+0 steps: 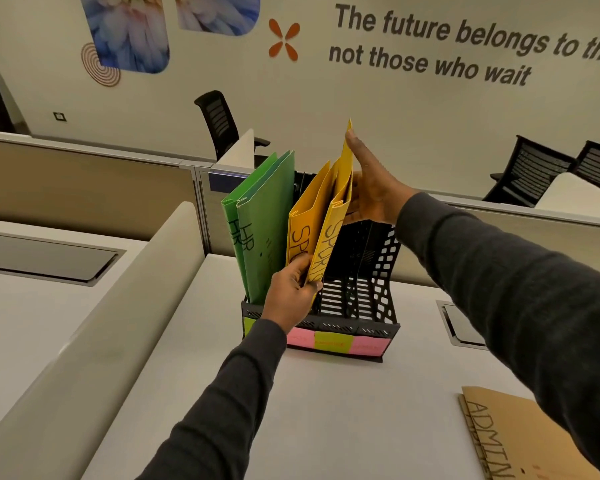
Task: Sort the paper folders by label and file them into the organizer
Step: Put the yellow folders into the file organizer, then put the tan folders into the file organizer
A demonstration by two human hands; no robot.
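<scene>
While green folders (257, 220) stand filed in the organizer (378, 278), the left hand (293, 292) pinches and the flat right hand (369, 195) steadies a yellow folder (336, 220) partway into it; brown folders (527, 441) wait on the desk (326, 410).

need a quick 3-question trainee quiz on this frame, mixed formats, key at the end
1. True or false: the brown ADMIN folder is already filed in the black organizer.
2. Multiple choice: what is written on the green folders? A) HR B) SPORTS C) ADMIN
3. Fill in the blank: the left hand pinches the lower edge of a ____ folder.

Key
1. False: it lies flat on the desk, apart from the organizer.
2. A
3. Yellow: it is the yellow SPORTS folder.
</scene>
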